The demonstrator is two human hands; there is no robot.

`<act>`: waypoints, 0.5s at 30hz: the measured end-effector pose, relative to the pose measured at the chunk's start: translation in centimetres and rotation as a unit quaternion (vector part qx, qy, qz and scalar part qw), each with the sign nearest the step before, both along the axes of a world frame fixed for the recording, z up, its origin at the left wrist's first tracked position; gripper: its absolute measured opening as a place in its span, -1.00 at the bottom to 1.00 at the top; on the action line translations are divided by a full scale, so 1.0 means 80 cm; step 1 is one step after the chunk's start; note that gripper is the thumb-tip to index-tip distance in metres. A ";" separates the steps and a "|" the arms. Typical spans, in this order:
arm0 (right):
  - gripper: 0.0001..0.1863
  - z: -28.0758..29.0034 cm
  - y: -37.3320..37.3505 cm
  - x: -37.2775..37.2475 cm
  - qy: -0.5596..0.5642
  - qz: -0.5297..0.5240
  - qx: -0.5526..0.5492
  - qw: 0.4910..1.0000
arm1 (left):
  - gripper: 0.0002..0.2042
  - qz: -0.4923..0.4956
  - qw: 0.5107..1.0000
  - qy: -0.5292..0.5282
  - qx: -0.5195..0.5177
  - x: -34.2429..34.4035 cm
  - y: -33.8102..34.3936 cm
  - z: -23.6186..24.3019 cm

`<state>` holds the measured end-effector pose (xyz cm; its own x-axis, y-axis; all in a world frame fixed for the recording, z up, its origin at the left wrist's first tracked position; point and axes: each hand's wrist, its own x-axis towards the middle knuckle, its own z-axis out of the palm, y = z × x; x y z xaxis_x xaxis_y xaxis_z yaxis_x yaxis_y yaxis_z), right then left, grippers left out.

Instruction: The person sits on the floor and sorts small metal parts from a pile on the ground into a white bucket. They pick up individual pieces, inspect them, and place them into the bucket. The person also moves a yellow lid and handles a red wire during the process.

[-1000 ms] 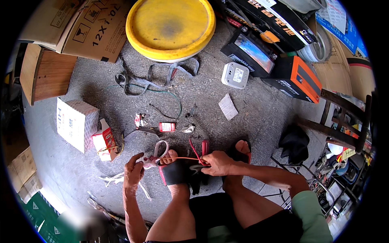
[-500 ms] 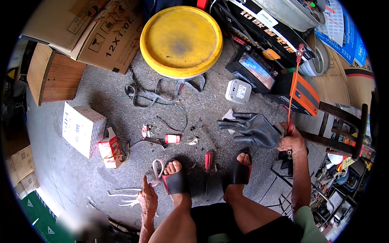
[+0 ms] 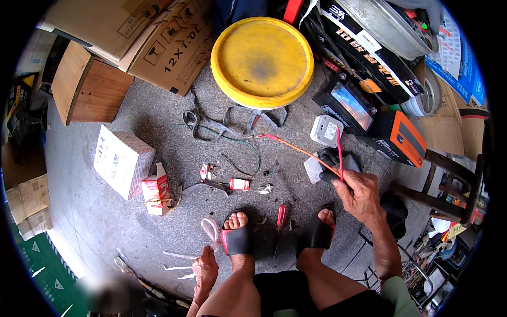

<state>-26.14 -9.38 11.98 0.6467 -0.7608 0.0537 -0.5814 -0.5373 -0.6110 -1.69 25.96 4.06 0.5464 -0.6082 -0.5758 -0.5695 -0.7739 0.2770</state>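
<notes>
My right hand point(image 3: 362, 196) is closed round an orange cable point(image 3: 302, 150) with red-sleeved ends. One end stretches out to the left above the floor, and a red end stands up beside my thumb. Just beyond the fingers is a crumpled black glove point(image 3: 349, 160), partly hidden by the hand; whether I still hold it I cannot tell. Low on the left, my left hand point(image 3: 207, 267) pinches a white strip point(image 3: 210, 228) that makes a loop above the fingers, with several loose ends trailing left.
Between my sandalled feet lies a red-handled screwdriver point(image 3: 281, 215). Small red boxes point(image 3: 240, 184), a white carton point(image 3: 124, 161) and a grey strap point(image 3: 222, 127) are on the floor. Ahead stands a yellow-lidded bucket point(image 3: 262, 61); batteries point(image 3: 398, 138) and a wooden stool point(image 3: 441, 193) are to the right.
My right hand has swung the cable from upright to slanting left. The glove, earlier spread out at that hand, is now bunched behind it. My left index finger no longer points. The view has shifted.
</notes>
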 end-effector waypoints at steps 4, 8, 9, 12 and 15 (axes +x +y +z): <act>-0.82 -0.011 -0.007 0.047 -0.055 0.037 -0.011 0.998 | -0.82 0.032 0.998 0.056 -0.007 0.024 -0.036 0.028; -0.86 -0.045 -0.024 0.092 0.089 0.055 -0.025 0.994 | -0.81 -0.037 0.994 0.100 -0.012 0.040 -0.054 0.024; -0.85 -0.052 -0.024 0.095 0.145 0.117 0.008 0.982 | -0.80 -0.037 0.993 0.111 -0.025 0.043 -0.061 0.025; -0.84 -0.038 -0.007 0.087 0.131 0.210 0.142 0.959 | -0.79 0.023 0.989 0.115 -0.090 0.043 -0.095 0.029; -0.79 -0.014 0.010 0.059 0.072 0.162 0.212 0.961 | -0.79 0.023 0.979 0.131 -0.154 0.049 -0.139 0.019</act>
<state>-21.39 -8.61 10.83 0.8310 -0.4512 -0.3254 -0.5206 -0.4245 -0.7408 2.21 14.87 5.61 0.4360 -0.7526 -0.4935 -0.4142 -0.6546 0.6324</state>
